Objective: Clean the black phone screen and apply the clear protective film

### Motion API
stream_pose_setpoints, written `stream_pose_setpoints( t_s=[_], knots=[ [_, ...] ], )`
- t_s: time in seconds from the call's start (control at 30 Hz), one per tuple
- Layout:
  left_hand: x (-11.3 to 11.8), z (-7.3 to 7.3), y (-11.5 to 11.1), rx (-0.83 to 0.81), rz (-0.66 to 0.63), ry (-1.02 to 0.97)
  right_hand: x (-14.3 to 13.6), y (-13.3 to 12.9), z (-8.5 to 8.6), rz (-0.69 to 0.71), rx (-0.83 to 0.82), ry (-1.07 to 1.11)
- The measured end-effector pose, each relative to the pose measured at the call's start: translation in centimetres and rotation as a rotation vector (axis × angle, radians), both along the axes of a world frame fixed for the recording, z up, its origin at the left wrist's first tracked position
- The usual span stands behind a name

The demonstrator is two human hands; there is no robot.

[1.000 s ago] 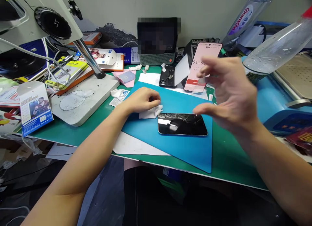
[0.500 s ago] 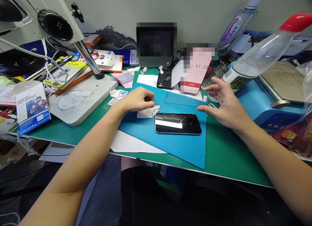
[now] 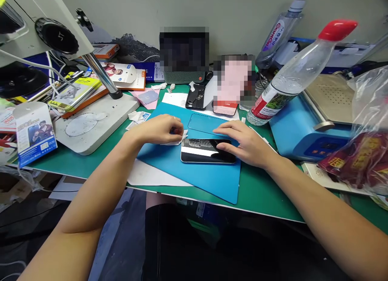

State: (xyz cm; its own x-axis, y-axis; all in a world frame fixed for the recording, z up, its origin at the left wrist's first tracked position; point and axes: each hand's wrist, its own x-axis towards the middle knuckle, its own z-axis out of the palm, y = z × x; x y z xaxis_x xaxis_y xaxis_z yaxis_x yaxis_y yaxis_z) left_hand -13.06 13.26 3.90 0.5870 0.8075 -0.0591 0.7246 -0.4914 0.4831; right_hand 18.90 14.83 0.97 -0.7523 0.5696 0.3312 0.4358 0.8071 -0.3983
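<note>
A black phone (image 3: pixel 200 151) lies screen up on a blue mat (image 3: pixel 209 180). My left hand (image 3: pixel 165 129), its fingers curled in, is at the phone's upper left with a crumpled white tissue (image 3: pixel 172 143) under it; the fingers seem closed on the tissue. Over the phone's right end is my right hand (image 3: pixel 242 142), fingers apart, the thumb at the screen. Just behind the phone lies a clear glass sheet (image 3: pixel 201 123) with a dark outline, near my right fingertips.
A microscope stand (image 3: pixel 93 125) occupies the left, beside a small box (image 3: pixel 34 133). A red-capped bottle (image 3: pixel 291 77) leans at the right, next to a blue machine (image 3: pixel 294 129). Behind the mat stand a propped pink-screened phone (image 3: pixel 232 85) and a dark display (image 3: pixel 184 50).
My right hand has moved left from beside the bottle to the phone's right end. My left hand has shifted slightly nearer the phone, over the tissue. The camera view has turned a little.
</note>
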Motion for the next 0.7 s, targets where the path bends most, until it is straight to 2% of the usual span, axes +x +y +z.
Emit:
stream_pose_setpoints(
  t_s=[0.1,0.2,0.33,0.5,0.6,0.7],
  knots=[
    [-0.1,0.4,0.0,0.026,0.058,-0.082,0.0,0.3,-0.2,0.024,-0.008,0.041],
    [-0.2,1.2,-0.8,0.136,0.214,-0.137,0.2,0.6,-0.5,0.025,-0.002,0.095],
    [0.6,2.1,-2.8,0.272,0.403,-0.082,0.4,0.6,-0.6,0.014,0.002,0.143],
    [1.9,1.7,-4.4,0.225,0.488,-0.186,0.4,0.6,-0.5,0.033,-0.029,0.128],
    [2.2,1.3,-4.7,0.171,0.529,-0.365,0.4,0.6,-0.5,0.03,-0.051,0.123],
    [2.2,1.2,-5.0,0.122,0.513,-0.575,0.4,0.6,-0.5,0.024,-0.069,0.123]
  ],
)
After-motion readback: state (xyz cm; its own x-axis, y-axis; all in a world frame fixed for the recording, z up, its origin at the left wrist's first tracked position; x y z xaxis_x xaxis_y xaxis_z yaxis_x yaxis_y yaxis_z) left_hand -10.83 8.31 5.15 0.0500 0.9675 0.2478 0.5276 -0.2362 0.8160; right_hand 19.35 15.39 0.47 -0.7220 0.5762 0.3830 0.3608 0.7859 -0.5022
